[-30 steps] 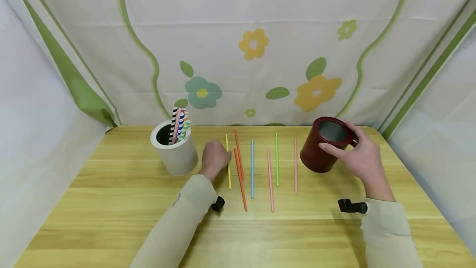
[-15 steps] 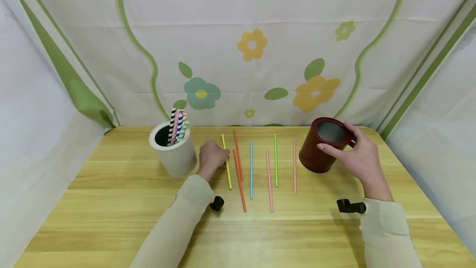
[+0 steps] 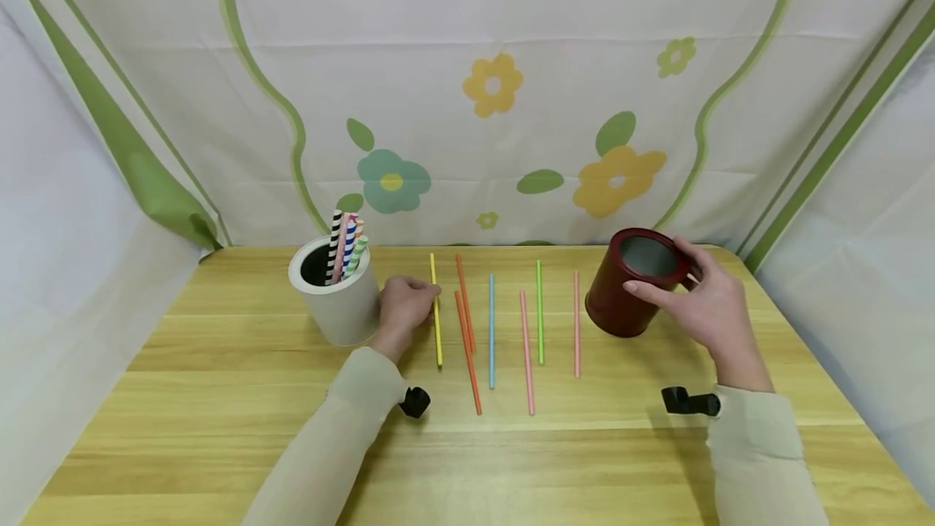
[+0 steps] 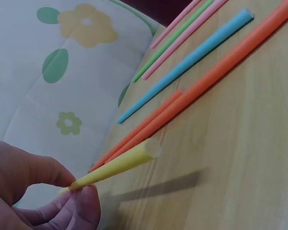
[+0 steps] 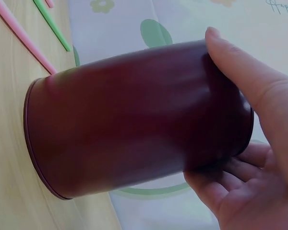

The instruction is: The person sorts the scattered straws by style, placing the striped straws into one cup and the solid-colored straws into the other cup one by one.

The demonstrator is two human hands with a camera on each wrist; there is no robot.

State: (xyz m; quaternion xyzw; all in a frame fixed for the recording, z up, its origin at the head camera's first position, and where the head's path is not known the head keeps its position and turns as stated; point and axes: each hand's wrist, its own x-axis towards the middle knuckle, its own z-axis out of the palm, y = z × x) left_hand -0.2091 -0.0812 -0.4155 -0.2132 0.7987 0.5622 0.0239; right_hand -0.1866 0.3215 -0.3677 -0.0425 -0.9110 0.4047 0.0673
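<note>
My left hand pinches a yellow straw between thumb and fingertips. The straw is tilted over the table, its shadow apart from it in the left wrist view. Close beside this hand, on its left, stands a white cup with several striped straws upright in it. My right hand grips a dark red cup near its rim, thumb on one side and fingers on the other. The red cup is upright at the right back of the table, its open mouth facing up.
Right of the yellow straw, loose straws lie side by side: two overlapping orange straws, a blue straw, a pink straw, a green straw and another pink straw. A flowered curtain hangs behind the wooden table.
The left hand has taken the yellow straw between its fingertips and moved it left, off the table, toward the white cup. The right hand keeps its hold on the red cup.
</note>
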